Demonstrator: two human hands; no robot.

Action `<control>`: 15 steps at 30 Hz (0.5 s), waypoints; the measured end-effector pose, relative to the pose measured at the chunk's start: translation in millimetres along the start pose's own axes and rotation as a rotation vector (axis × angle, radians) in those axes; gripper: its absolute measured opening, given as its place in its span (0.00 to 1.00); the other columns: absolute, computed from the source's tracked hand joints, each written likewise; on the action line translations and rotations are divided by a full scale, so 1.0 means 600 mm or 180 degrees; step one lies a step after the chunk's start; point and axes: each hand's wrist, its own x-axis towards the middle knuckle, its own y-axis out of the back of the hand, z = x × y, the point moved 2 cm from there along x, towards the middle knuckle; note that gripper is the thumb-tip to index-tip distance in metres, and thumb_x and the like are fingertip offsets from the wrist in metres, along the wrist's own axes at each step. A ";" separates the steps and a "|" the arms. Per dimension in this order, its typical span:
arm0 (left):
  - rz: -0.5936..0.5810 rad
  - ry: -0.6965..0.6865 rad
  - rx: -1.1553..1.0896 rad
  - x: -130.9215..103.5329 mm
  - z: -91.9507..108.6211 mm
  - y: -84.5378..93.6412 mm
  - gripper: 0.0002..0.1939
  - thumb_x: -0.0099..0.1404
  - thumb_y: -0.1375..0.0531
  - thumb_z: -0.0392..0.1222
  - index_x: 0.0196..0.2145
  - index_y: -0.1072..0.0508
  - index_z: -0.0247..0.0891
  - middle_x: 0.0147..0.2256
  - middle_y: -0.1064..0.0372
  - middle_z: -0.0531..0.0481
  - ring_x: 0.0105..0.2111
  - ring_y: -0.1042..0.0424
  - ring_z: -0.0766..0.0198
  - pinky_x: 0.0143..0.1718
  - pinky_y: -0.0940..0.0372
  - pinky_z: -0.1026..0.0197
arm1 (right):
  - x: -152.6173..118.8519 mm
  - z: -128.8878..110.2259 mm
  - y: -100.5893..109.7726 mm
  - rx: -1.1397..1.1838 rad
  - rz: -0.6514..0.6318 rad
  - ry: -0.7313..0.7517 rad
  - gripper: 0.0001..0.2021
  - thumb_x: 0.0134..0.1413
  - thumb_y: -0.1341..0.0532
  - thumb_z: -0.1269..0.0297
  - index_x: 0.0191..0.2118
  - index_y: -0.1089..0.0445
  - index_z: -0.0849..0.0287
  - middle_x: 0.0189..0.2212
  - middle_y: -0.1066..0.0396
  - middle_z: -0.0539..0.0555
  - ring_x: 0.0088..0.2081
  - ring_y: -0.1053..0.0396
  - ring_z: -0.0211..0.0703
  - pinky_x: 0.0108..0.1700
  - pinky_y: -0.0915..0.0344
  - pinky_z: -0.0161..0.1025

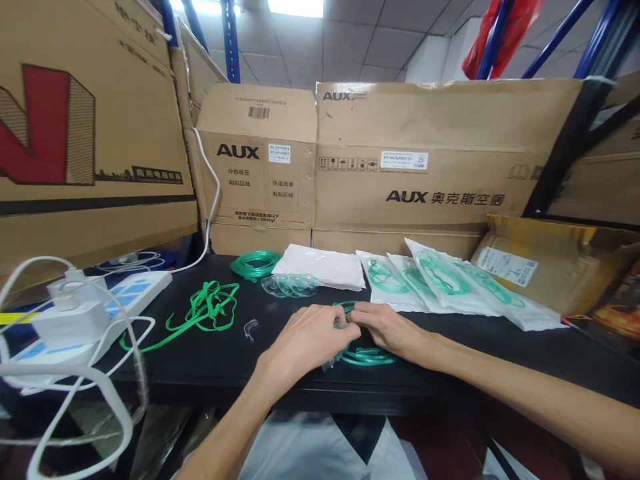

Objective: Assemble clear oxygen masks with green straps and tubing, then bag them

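My left hand (310,337) is closed at the middle of the black table, its fingers bent inward over a coil of translucent green tubing (370,360). Pressed close against it, my right hand (393,330) has its fingertips pinched on the upper part of the same coil. Below the left fingers a clear greenish plastic piece (331,361) sticks out; most of it is hidden by the hand. The fingers also cover part of the tubing, whose lower loops rest on the table.
Behind lie clear green masks (289,286), another tubing coil (255,265), white bags (320,265) and several packed bags of green tubing (445,273). Green straps (213,307) and small clear wire-like strips (250,329) lie left, near a power strip (135,293) with cables. Cardboard boxes (440,133) wall the back.
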 end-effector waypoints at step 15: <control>0.0284 -0.0310 0.0914 -0.013 0.013 -0.007 0.09 0.63 0.46 0.45 0.35 0.28 0.42 0.39 0.28 0.46 0.36 0.27 0.49 0.37 0.40 0.53 | 0.007 -0.006 0.004 0.0262 -0.0076 0.0152 0.23 0.58 0.52 0.85 0.49 0.28 0.60 0.40 0.27 0.57 0.42 0.29 0.44 0.45 0.31 0.40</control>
